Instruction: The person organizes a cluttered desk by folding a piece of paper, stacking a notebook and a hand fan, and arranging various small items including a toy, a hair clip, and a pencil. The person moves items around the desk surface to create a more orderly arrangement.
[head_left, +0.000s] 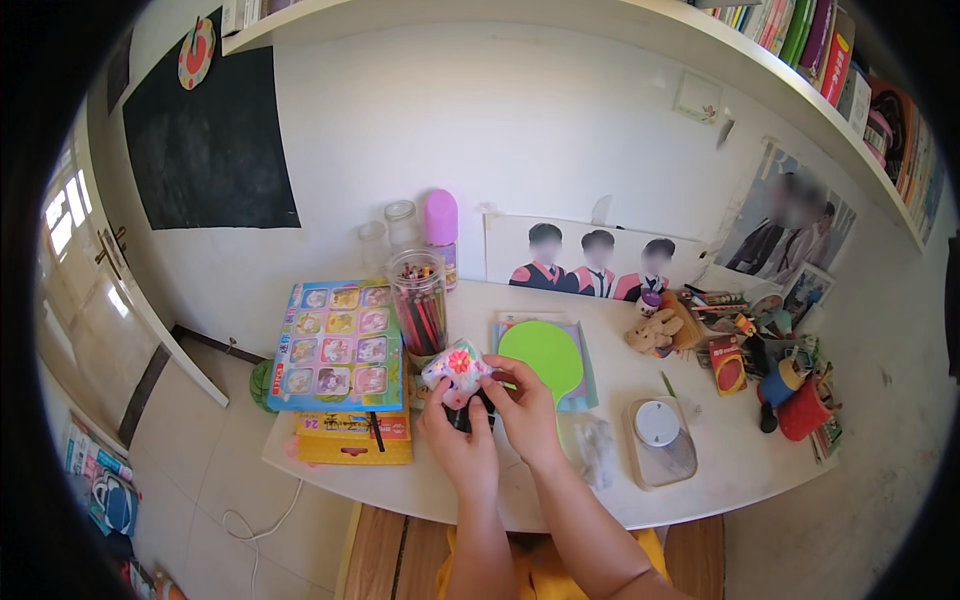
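Note:
Between my hands, above the desk, is a small white decorated object with a red flower and colourful specks; its exact kind is unclear. My left hand grips it from below and the left. From the right, the thumb and fingers of my right hand hold its edge. Something black shows beneath it, partly hidden by my fingers. Just behind my right hand lies a lime-green paddle-shaped board, resting on a pale folder or sheet.
Left on the desk are a blue boxed set on a yellow box and a jar of pencils. A clear plastic bag and a tray with a white lid lie right. Farther right are a plush toy and a red holder.

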